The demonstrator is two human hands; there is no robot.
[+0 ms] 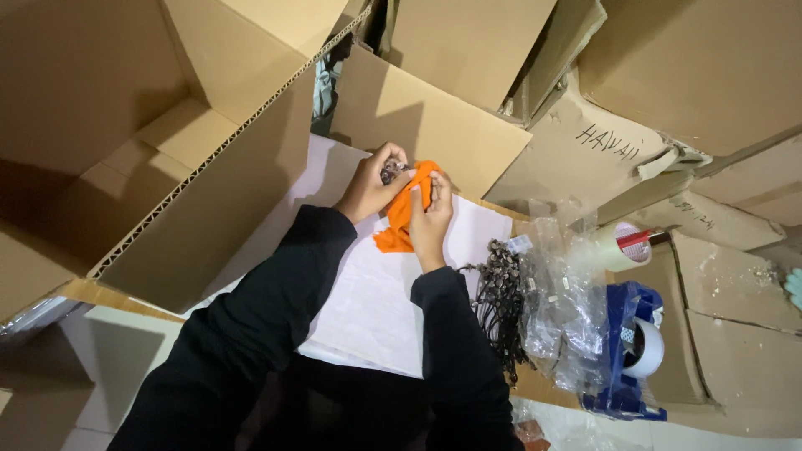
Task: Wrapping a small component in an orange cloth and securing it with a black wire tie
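Risk noted first: small dark piece, pinched at the top of the orange cloth, could have slipped free and dropped among the cardboard boxes crowding the bench, since only fingertips held it. Loose cloth hanging below both hands might also have snagged or unfolded.

Left hand: grip closed, fingertips on the dark piece and the cloth's upper edge. Right hand: grip closed on the cloth's right side, fingers curled over the fold. Cloth was held just above the white sheet, its lower end near or touching it; could not tell which.

Nearby on the right: bundle of dark cords, clear plastic bags, blue tape dispenser, tape roll.
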